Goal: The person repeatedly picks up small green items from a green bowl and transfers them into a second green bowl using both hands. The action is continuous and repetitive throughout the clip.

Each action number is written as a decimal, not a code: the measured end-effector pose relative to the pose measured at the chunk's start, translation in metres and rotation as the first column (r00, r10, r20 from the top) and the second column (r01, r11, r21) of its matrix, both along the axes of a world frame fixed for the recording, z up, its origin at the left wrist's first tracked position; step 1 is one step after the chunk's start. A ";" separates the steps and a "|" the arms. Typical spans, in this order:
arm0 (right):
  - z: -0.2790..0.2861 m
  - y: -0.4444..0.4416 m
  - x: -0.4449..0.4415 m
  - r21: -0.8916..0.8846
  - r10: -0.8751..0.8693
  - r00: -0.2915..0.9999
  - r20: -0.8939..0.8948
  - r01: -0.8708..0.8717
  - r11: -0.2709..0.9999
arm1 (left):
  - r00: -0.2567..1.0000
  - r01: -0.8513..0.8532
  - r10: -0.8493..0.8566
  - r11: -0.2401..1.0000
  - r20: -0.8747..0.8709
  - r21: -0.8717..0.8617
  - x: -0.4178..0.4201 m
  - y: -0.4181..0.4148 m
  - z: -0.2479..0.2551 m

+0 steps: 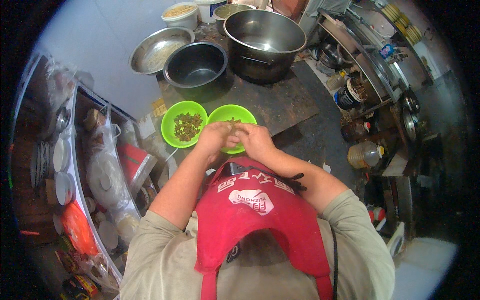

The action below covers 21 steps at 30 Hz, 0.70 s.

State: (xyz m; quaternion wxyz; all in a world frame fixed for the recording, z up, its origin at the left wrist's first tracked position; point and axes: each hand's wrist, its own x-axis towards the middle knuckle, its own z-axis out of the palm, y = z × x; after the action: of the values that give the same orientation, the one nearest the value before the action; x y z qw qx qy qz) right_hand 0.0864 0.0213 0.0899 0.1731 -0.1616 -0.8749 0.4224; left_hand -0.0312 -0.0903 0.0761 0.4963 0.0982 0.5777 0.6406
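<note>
Two bright green plastic bowls stand side by side on the dark table before me. The left green bowl [167, 123] holds a heap of small brown dried pieces [187, 126] that look like star anise. Over the right green bowl [221, 111] my left hand [216, 138] and my right hand [257, 138] meet, fingers curled and fingertips together. Whether anything small is pinched between them is hidden by the fingers. A few brown pieces [234, 120] show in that bowl just beyond my fingertips; the hands cover most of its inside.
Behind the bowls stand a dark metal pot [197, 69], a large steel stockpot [264, 37] and a steel basin [150, 52] with pale residue. A white tub [182, 17] is farther back. Packed shelving [80, 112] flanks the left; oil jugs [363, 154] and racks line the right.
</note>
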 end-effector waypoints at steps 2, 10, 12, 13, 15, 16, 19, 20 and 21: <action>0.005 -0.001 0.000 -0.028 -0.011 1.000 0.025 0.012 1.000 | 1.000 -0.013 0.014 1.000 -0.022 0.026 -0.001 0.001 -0.010; 0.021 -0.003 0.001 -0.080 -0.064 0.997 0.034 0.066 0.995 | 0.995 -0.089 0.091 0.994 -0.032 0.062 0.002 0.003 -0.018; 0.017 -0.003 0.000 -0.130 -0.095 0.995 0.000 0.094 0.987 | 0.995 -0.096 0.094 0.988 0.024 0.120 0.001 0.002 -0.018; 0.007 -0.003 -0.001 -0.169 -0.128 0.992 -0.017 0.124 0.978 | 0.992 -0.099 0.084 0.982 0.096 0.161 0.001 0.002 -0.018; -0.006 0.000 -0.002 -0.136 -0.144 0.988 -0.049 0.136 0.981 | 0.969 -0.117 0.059 0.964 0.239 0.240 0.002 0.001 -0.018; -0.008 0.003 -0.002 -0.063 -0.125 0.990 -0.063 0.121 0.991 | 0.959 -0.123 0.048 0.959 0.281 0.257 0.002 0.001 -0.020; -0.010 0.004 -0.002 -0.022 -0.093 0.993 -0.076 0.092 0.996 | 0.925 -0.138 0.020 0.948 0.379 0.286 0.002 0.002 -0.024; -0.009 0.004 -0.002 -0.037 -0.088 0.993 -0.076 0.085 0.996 | 0.919 -0.140 0.019 0.949 0.394 0.281 0.001 0.001 -0.022; -0.007 0.004 -0.001 -0.042 -0.082 0.994 -0.075 0.079 0.996 | 0.912 -0.143 0.018 0.950 0.409 0.276 0.002 0.001 -0.020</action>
State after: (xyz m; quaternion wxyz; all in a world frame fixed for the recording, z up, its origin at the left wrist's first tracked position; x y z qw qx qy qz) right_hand 0.0850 0.0252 0.0829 0.2202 -0.1839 -0.8521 0.4377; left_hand -0.0296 -0.0894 0.0560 0.5562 0.0149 0.3631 0.7474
